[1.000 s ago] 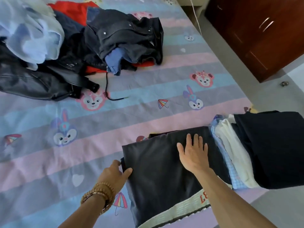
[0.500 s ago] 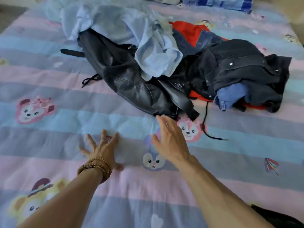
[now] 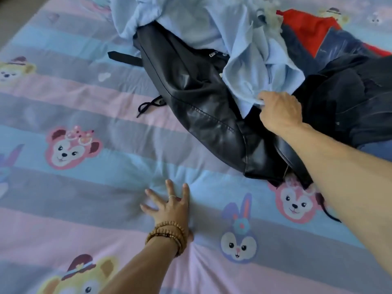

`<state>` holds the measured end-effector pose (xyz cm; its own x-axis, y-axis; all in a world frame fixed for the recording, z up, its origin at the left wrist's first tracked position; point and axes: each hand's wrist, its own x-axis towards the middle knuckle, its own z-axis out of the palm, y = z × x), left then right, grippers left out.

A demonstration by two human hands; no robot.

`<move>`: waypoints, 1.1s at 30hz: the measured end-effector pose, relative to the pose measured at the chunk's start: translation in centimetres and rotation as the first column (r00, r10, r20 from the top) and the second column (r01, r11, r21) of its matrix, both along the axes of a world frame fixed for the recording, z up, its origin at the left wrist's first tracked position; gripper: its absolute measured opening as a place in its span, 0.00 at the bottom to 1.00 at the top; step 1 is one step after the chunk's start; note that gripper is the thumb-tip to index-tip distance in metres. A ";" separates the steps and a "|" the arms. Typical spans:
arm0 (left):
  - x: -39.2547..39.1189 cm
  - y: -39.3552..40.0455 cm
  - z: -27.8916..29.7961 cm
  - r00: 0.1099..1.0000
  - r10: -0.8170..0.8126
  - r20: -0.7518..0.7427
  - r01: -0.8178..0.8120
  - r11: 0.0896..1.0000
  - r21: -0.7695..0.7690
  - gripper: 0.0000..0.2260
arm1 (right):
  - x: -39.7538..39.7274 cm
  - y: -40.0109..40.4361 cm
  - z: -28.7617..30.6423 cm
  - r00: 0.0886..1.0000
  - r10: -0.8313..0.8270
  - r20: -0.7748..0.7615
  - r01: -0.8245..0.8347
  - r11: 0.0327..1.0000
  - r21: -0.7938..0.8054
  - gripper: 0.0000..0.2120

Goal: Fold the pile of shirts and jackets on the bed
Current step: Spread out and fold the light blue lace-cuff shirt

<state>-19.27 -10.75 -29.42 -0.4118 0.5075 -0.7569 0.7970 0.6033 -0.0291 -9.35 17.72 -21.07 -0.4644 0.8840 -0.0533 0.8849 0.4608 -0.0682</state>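
A pile of unfolded clothes lies at the top of the bed. A light blue shirt [image 3: 239, 49] drapes over a black leather jacket [image 3: 201, 107]. Beside them on the right lie a dark jacket [image 3: 350, 98] and a red garment [image 3: 307, 28]. My right hand [image 3: 280, 111] reaches into the pile and grips the lower edge of the light blue shirt. Fingers spread, my left hand [image 3: 169, 206] presses flat on the bedsheet [image 3: 74, 209] below the pile, with bead bracelets at its wrist.
The striped pastel bedsheet carries cartoon animal prints. A black strap [image 3: 123, 57] and a dark drawstring [image 3: 148, 106] stick out from the leather jacket on its left side.
My view turned from the folded stack toward the pile. My right hand reached forward and took hold of the blue shirt's edge. My left hand came down flat on the sheet.
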 end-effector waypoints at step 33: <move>0.0 -30.0 35.0 0.604 0.206 0.770 -0.603 0.750 0.272 0.26 | 7.4 -49.7 20.3 0.870 -0.126 -0.477 -0.087 0.913 -0.399 0.09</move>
<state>-19.29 -40.79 5.60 -0.1591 0.7717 -0.6158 0.1327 0.6348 0.7612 -1.96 -32.03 -0.75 -0.5065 0.8447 -0.1729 0.6966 0.2827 -0.6594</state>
